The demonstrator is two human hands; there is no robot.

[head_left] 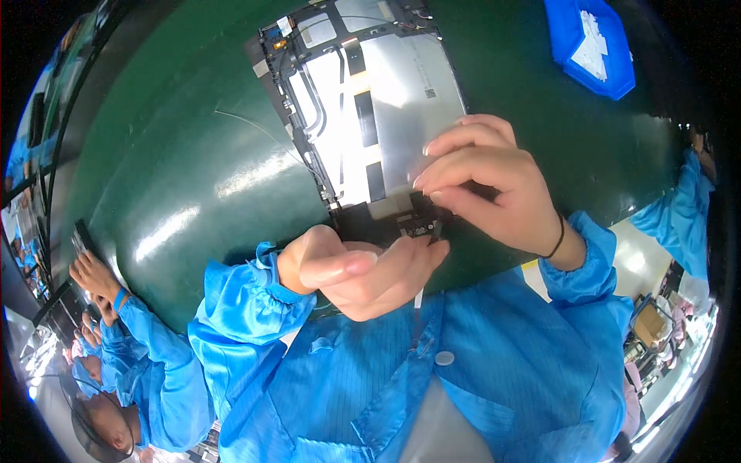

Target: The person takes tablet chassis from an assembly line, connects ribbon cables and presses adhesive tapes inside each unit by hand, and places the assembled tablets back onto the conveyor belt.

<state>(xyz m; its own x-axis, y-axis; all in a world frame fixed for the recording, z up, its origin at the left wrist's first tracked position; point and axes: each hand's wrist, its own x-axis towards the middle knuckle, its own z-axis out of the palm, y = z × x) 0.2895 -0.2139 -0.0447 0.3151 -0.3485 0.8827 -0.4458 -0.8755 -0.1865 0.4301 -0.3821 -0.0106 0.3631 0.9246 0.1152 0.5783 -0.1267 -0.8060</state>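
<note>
An opened tablet-like assembly [401, 92] lies in front of me, with a silver plate, black and yellow strips down the middle, and a dark frame with thin cables. At its lower edge sits a small black connector board [419, 228]. My left hand [367, 274] is curled against that edge, fingertips by the board; whatever it grips is hidden. Over the lower right of the plate, my right hand [490, 181] has its thumb and forefinger pinched together. Anything between those fingertips is too small to make out. A thin loose wire [258, 127] arcs out from the left side.
A blue tray [598, 50] holding white pieces stands at the far right of the green table [177, 139]. On the left a co-worker's hand [96, 276] rests near a dark object at the table edge. Another blue sleeve [679, 212] shows at the right.
</note>
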